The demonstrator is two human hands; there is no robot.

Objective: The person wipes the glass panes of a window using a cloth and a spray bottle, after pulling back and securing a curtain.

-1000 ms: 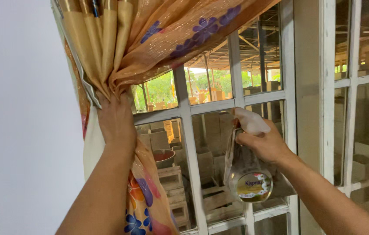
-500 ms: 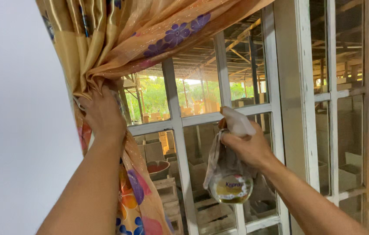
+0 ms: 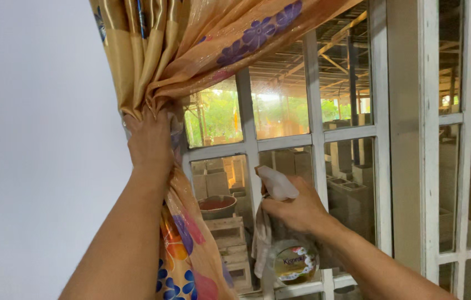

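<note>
Holding the gathered curtain (image 3: 202,61) against the wall, my left hand (image 3: 149,141) sits at upper left of centre in the frame, its fingers clenched around the bunched orange fabric where the folds converge. Above the hand, the curtain fans out toward the top edge, showing gold stripes on the left and purple flowers on the right; below the hand, a flowered tail of the same cloth hangs down beside my forearm to the bottom edge. My right hand (image 3: 296,210) appears lower, at centre right, well apart from the left hand and below it. It grasps the neck of a clear spray bottle (image 3: 293,258), with the white trigger head (image 3: 277,183) projecting up and to the left above my knuckles and the round body, carrying a yellow label, hanging beneath the hand. A pale cloth (image 3: 261,244) is held in the same hand and droops along the left side of the bottle. Both bottle and cloth lie just in front of the white window frame (image 3: 319,139), near its lower panes. The plain white wall (image 3: 35,166) fills the left of the frame. Through the glass, stacked wooden crates (image 3: 221,233) and a round bowl (image 3: 217,205) are visible outside.
</note>
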